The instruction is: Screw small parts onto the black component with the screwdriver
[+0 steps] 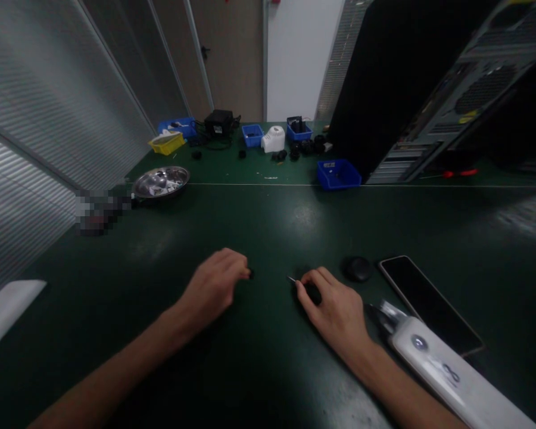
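Note:
My left hand [217,286] rests on the dark green table [268,226], fingers curled, pinching a tiny dark part [251,274] at its fingertips. My right hand [335,307] lies a little to its right, fingers closed on a small dark object with a thin metal tip [291,279] pointing toward the left hand. The two hands are a short gap apart. What the small pieces are is too dark to tell.
A round black disc [358,269] and a black phone [429,304] lie right of my right hand, with a white electric tool [446,372] beside my forearm. Farther back: a metal bowl [161,182], blue bins [338,174], a yellow bin [167,143], an open computer case [429,89].

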The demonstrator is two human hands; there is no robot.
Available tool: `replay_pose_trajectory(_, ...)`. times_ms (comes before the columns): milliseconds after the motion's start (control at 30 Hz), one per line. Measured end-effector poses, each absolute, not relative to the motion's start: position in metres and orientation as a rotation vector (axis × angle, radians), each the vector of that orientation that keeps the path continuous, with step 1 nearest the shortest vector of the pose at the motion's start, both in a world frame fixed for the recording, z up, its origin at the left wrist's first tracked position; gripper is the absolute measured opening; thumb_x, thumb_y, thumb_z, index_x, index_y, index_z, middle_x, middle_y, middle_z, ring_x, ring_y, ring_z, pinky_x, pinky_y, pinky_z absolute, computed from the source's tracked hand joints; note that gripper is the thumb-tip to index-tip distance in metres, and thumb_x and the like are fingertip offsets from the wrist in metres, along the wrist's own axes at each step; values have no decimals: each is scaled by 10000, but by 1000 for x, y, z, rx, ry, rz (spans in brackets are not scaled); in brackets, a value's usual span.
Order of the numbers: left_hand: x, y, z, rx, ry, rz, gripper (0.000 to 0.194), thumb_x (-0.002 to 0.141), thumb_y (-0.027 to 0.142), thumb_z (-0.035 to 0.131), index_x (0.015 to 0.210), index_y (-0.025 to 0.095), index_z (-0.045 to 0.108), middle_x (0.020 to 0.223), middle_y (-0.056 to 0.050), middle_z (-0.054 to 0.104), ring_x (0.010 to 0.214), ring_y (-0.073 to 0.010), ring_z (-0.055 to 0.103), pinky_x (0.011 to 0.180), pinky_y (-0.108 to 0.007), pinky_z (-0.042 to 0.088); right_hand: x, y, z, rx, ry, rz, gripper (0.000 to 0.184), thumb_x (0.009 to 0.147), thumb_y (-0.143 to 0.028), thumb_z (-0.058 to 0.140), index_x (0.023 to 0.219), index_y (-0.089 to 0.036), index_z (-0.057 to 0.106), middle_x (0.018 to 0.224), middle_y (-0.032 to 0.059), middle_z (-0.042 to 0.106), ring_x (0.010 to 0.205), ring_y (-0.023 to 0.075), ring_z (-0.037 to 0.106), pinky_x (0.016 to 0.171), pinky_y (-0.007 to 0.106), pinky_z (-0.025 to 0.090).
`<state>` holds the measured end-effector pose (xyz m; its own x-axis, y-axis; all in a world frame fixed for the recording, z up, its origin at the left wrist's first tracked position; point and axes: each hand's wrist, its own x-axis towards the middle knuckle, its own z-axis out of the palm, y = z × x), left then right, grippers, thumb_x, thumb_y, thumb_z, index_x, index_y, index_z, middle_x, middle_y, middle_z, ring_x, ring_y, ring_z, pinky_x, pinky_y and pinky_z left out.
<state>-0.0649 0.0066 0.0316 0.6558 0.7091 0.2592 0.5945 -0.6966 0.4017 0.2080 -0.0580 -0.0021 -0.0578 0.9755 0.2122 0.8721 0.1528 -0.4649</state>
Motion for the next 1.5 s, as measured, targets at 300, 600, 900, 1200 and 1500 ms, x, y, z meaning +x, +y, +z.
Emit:
replay_pose_trajectory(300, -8, -7, 2, 2514, 860, 545, 140, 1022, 162, 503, 1050, 169, 640, 1081, -68, 631, 1002, -201, 549, 885, -364, 483, 206, -58, -4, -1727, -1936, 303, 206, 1014, -370, 531, 902, -239, 643, 901, -13, 658, 743, 146, 620, 647, 273, 365)
replay_pose_trajectory(600, -14, -5, 3, 2277, 886, 627, 187, 1021, 199, 548, 1194, 197, 620, 1142, -45, 644, 1088, -170, 564, 976, -343, 473, 208, -59, 3, -1586, -1928, 437, 166, 988, -362, 553, 912, -232, 625, 872, -25, 642, 744, 133, 614, 674, 269, 368)
replay_pose_trajectory(900, -16, -3, 3, 2213, 879, 619, 192, 1018, 208, 553, 1169, 193, 670, 1112, -57, 659, 1063, -179, 599, 962, -361, 500, 207, -60, 4, -1603, -1958, 417, 178, 976, -357, 553, 895, -224, 638, 861, -5, 652, 738, 143, 617, 654, 275, 358)
replay_pose_trajectory(1200, -18, -5, -2, 2198, 867, 766, 129, 993, 201, 599, 1058, 193, 710, 1055, -41, 705, 997, -163, 648, 914, -336, 530, 208, -59, 4, -1612, -1955, 429, 192, 973, -352, 545, 873, -224, 647, 844, 4, 657, 713, 144, 613, 645, 279, 366)
replay_pose_trajectory(1500, -18, -3, -2, 2266, 842, 763, 126, 994, 183, 592, 1050, 173, 704, 1056, -52, 714, 1001, -165, 649, 917, -335, 538, 208, -58, 2, -1582, -2017, 459, 206, 1019, -353, 503, 918, -225, 629, 893, -3, 653, 762, 137, 626, 677, 277, 378)
